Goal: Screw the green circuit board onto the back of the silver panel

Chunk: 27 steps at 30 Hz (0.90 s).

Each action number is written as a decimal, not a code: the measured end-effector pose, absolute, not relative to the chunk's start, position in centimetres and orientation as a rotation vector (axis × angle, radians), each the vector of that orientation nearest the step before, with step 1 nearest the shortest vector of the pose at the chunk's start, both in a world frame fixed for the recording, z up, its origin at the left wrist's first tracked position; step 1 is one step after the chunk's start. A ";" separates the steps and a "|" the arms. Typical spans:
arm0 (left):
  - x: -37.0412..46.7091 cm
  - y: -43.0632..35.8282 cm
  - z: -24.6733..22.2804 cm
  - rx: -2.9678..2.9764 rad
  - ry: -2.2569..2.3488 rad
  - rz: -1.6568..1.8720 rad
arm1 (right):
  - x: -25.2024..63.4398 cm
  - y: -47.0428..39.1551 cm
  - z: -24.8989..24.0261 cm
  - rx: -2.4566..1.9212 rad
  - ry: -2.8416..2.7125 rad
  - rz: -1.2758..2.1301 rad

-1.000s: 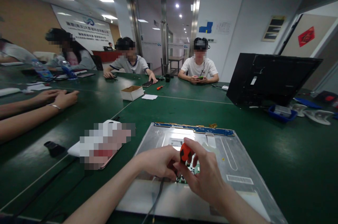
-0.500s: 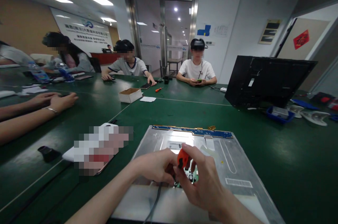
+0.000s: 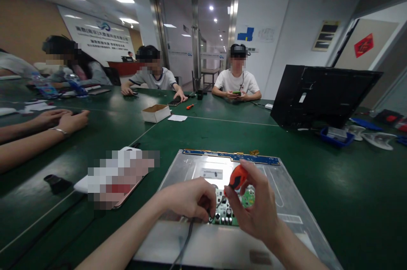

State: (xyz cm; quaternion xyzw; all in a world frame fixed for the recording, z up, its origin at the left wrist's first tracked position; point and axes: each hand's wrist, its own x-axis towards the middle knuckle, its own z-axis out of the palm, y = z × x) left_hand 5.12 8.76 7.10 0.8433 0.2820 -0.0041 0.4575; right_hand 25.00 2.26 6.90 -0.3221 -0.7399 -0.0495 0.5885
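Observation:
A metal display panel (image 3: 270, 227) lies in front of me, with a blue circuit strip along its far edge. Near its middle sits a green circuit board (image 3: 226, 212). My right hand (image 3: 259, 208) is closed on the orange and black handle of a screwdriver (image 3: 238, 176), whose thin shaft slants down toward the board's left part. At the board's left edge my left hand (image 3: 193, 200) has its fingers pinched together close to the screwdriver's tip; what they hold, if anything, is hidden. A dark cable (image 3: 187, 240) runs from under this hand toward me.
Left of the panel are a phone (image 3: 122, 181) and a black object (image 3: 57, 183). Farther off are a white box (image 3: 155, 113), a paper (image 3: 177, 118) and another screwdriver (image 3: 190, 107). A black monitor (image 3: 324, 96) and blue tray (image 3: 337, 136) stand right. Several people sit around the table.
My right hand has moved right and slightly up with the screwdriver, which now leans more, uncovering more of the circuit board. My left hand has stayed nearly in place.

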 end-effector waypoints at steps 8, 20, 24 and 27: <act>4.9 9.1 6.8 2.050 0.683 -0.021 | 27.4 3.3 8.7 -0.885 -1.548 0.191; 5.0 9.1 7.9 2.147 0.858 0.340 | 35.7 6.6 6.2 -1.172 -1.067 0.846; 4.8 10.1 7.7 2.225 1.118 0.466 | 37.0 7.4 5.5 -1.249 -0.965 0.948; 4.5 10.8 7.3 2.264 1.251 0.443 | 37.3 7.7 5.2 -1.259 -0.942 0.965</act>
